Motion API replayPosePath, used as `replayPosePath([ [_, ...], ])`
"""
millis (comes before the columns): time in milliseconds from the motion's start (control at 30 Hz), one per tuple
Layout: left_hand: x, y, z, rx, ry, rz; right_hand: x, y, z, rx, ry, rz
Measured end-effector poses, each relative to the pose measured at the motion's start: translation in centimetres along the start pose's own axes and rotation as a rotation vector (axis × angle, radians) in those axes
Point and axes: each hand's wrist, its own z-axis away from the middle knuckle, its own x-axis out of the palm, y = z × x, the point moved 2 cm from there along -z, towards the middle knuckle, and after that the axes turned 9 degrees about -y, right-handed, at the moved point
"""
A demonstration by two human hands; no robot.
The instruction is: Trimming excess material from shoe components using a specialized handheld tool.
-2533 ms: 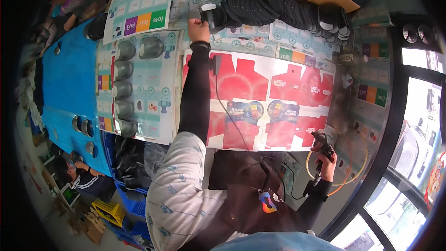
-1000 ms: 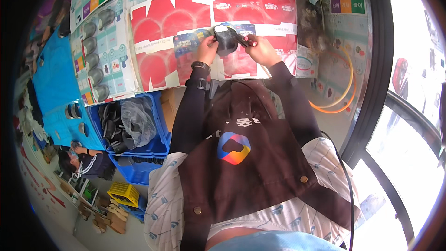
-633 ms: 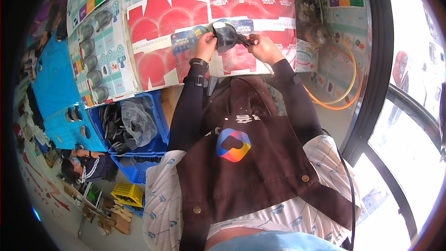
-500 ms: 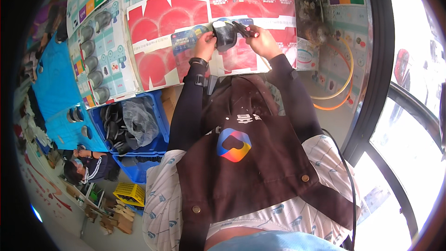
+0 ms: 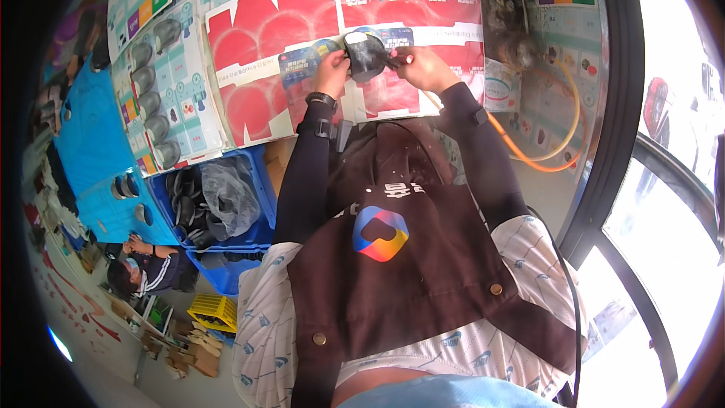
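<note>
My left hand (image 5: 331, 74) pinches the left edge of a rounded black cup-shaped shell (image 5: 368, 60), which has a pale patch on its upper left. On the other side my right hand (image 5: 425, 71) is closed around a slim dark tool (image 5: 393, 60), its tip against or very close to the shell's right edge. Most of the tool is hidden by the fingers. An orange-yellow hose (image 5: 515, 149) runs up to the right wrist. Under both hands lies a red and white printed sheet (image 5: 253, 109), with a blue printed card (image 5: 298, 68) beside my left hand.
Several grey shells (image 5: 149, 102) stand in a row on the table's left. Below them a blue crate (image 5: 266, 193) holds black shells and a clear plastic bag (image 5: 226, 193). A co-worker (image 5: 147, 268) is at a blue-covered table (image 5: 91, 121). A dark-framed window (image 5: 604, 181) borders the right.
The tool in my right hand has swung from angled above the shell to lying lower against its right edge. The hose has shifted. My left hand has barely moved.
</note>
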Motion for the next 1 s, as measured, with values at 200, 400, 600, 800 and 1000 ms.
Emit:
replayPosePath([
  [200, 0.7, 0.3, 0.1, 0.002, 0.010, -0.012, -0.2, 0.5, 0.7, 0.065, 0.083, -0.073],
  [400, 0.4, 0.0, -0.5, 0.016, 0.011, -0.048, 0.1, 0.8, 1.2, 0.028, -0.002, 0.032],
  [600, -0.4, -0.8, -0.5, 0.025, 0.018, -0.054, 0.7, 0.7, 1.9, -0.022, -0.036, 0.030],
  [800, 0.4, 0.3, 0.1, -0.006, 0.014, -0.027, 1.3, 1.1, 2.4, 0.101, 0.037, -0.100],
  [1000, 0.9, 1.0, 0.2, -0.030, -0.013, -0.061, 2.9, 2.4, 2.4, 0.124, -0.096, -0.098],
])
